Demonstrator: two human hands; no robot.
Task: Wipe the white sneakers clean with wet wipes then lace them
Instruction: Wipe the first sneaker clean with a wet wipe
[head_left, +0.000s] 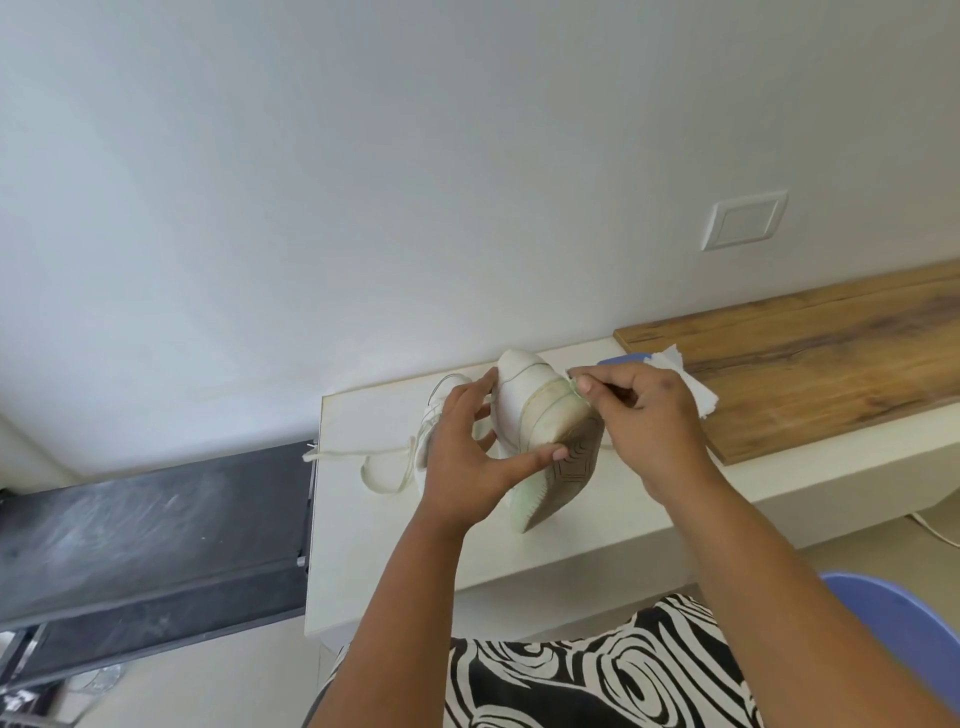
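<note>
My left hand (470, 452) grips a white sneaker (530, 410) held up over the white table (374, 525), its worn sole (569, 480) turned toward me. At the sole's upper edge my right hand (647, 421) pinches a small wet wipe (575, 387) against the shoe. The second white sneaker (428, 426) lies on the table behind my left hand, mostly hidden. Its loose lace (358, 454) trails left across the tabletop.
A wet wipe pack with a white wipe (691, 384) sticking out lies behind my right hand. A wooden board (821, 358) covers the table's right part. A dark treadmill (150, 540) stands to the left, a blue chair (909, 634) at lower right.
</note>
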